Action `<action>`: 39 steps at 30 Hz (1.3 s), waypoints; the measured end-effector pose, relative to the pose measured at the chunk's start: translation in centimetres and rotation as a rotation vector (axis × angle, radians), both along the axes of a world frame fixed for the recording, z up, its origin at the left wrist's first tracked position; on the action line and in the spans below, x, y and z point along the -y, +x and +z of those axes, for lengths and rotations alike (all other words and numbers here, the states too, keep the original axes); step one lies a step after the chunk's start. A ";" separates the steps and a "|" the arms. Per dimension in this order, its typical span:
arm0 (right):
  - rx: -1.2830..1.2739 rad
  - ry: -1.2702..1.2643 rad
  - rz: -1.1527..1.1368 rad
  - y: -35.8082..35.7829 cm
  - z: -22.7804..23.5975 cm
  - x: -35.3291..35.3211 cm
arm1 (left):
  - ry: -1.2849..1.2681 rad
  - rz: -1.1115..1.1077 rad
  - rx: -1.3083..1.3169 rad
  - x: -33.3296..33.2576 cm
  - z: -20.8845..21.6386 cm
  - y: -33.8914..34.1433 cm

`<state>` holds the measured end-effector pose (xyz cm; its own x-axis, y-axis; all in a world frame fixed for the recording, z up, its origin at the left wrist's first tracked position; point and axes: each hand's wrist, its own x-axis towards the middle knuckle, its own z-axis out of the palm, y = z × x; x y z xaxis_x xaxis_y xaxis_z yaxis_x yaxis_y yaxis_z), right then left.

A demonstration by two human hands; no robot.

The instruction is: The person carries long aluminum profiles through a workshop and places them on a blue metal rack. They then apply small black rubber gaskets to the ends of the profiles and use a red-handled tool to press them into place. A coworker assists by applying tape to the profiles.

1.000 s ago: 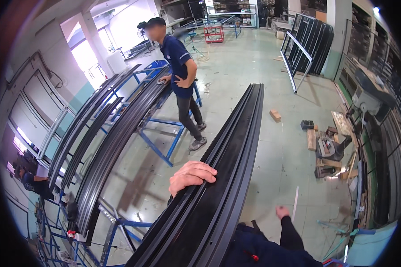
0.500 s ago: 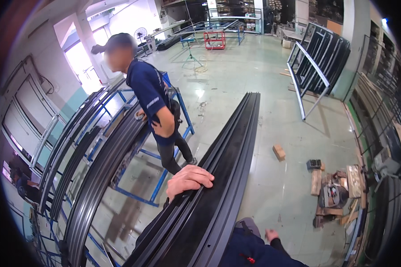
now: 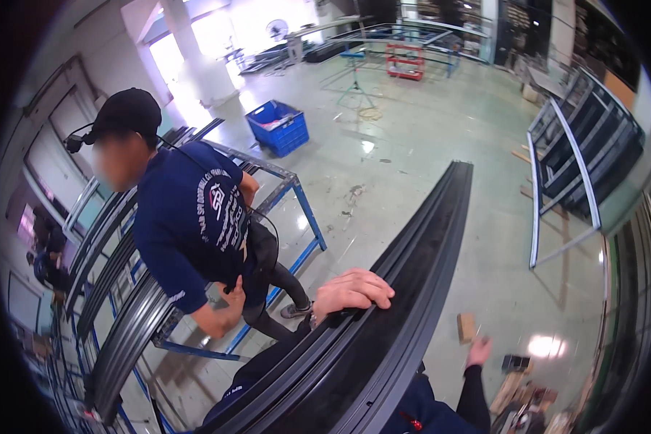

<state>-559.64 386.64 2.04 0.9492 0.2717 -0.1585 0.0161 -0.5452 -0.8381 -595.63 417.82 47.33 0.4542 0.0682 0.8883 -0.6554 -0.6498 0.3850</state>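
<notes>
Now the left hand [image 3: 351, 291] grips the near left edge of the long black profile [image 3: 412, 289], which stretches far across the floor; the right hand [image 3: 479, 352] hangs empty, fingers loose. One-handed, it could tip and strike the co-worker [image 3: 188, 224] just left.

Dark metal, glossy floor, matt cloth

I saw the long profile [image 3: 412, 289] under the bare left hand [image 3: 351, 291] as dark, smooth metal with a satin sheen (ridged lengthwise). The floor [image 3: 405, 145] looked polished and glossy, the crate [image 3: 278, 128] blue plastic, the stand [image 3: 296, 195] painted metal, the co-worker's shirt [image 3: 188, 217] matt cloth, the block [image 3: 467, 327] raw wood.
</notes>
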 end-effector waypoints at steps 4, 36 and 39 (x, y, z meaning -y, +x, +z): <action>0.281 0.559 0.085 15.7 24.9 -30.5 | -0.082 0.071 0.037 -8.7 -0.5 7.7; -0.175 -0.355 2.119 38.7 33.7 -130.4 | -0.744 0.191 0.297 -85.6 0.1 42.8; 0.161 -0.055 1.761 44.6 28.7 -134.9 | -0.395 -0.202 0.541 -95.2 5.1 36.3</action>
<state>-515.07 521.51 30.77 -0.4299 0.8911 -0.1452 0.6329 0.1828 -0.7524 -559.35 513.04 52.45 -0.0071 0.3933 0.9194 -0.9151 -0.3732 0.1526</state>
